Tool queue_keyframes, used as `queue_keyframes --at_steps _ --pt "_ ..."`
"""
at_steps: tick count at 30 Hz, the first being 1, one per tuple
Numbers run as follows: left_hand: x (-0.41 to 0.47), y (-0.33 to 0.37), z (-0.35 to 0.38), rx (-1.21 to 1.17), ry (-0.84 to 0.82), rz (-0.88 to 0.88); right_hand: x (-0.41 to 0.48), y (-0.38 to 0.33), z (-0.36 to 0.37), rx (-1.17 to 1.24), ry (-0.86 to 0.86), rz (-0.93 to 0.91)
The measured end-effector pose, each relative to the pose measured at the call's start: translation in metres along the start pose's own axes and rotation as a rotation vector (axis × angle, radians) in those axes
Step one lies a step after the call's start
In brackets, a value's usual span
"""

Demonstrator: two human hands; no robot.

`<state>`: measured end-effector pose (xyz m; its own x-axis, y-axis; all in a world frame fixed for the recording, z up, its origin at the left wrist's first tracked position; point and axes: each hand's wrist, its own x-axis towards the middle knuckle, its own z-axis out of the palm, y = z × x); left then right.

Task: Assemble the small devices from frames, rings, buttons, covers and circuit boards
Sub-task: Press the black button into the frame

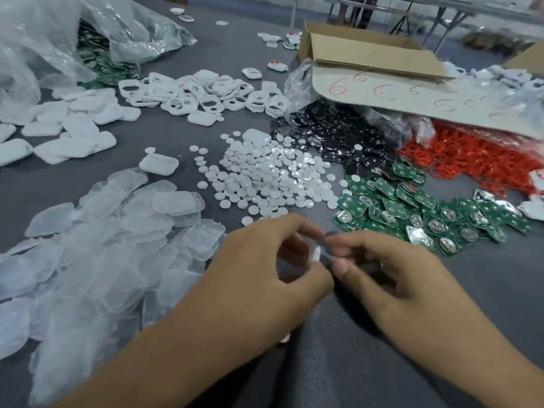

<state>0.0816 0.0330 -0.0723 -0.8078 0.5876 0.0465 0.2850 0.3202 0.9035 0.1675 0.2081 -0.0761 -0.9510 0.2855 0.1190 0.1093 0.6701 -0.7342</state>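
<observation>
Low in the middle of the frame the two hands meet fingertip to fingertip above the gray table (382, 363). The left hand (265, 266) has its thumb and fingers curled round a small white part (316, 255), too blurred to name more closely. The right hand (391, 269) brings its curled thumb and forefinger up to the same spot, but the blur hides whether they actually pinch the part. Loose parts lie in piles around the hands. Translucent covers (103, 245) spread over the lower left, and round white buttons (265, 178) are heaped at centre. White frames (203, 92) with cut-out openings lie above them, and solid white shells (73, 125) sit at the left edge. Green circuit boards (412, 207) lie just right of the hands, with red rings (477, 160) beyond them and black discs (338, 136) between the rings and the buttons. A cardboard box (368, 54) stands at upper right, and a crumpled clear plastic bag (44, 39) fills the upper left.
</observation>
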Motion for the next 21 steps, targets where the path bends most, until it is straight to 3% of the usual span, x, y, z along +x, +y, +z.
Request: queue_keyframes --at_steps 7,13,18,21 --pt "-0.003 -0.001 -0.005 0.19 -0.088 -0.005 -0.006 0.002 0.011 -0.031 -0.023 -0.125" --pt "-0.006 0.002 -0.008 0.577 -0.076 0.113 -0.008 0.0 0.019 -0.084 0.011 -0.181" --pt "-0.007 0.004 -0.012 0.661 -0.111 0.074 -0.007 0.002 0.023 -0.097 0.056 -0.176" --pt "-0.006 0.007 -0.01 0.596 -0.135 0.037 -0.007 0.001 0.024 -0.064 0.088 -0.182"
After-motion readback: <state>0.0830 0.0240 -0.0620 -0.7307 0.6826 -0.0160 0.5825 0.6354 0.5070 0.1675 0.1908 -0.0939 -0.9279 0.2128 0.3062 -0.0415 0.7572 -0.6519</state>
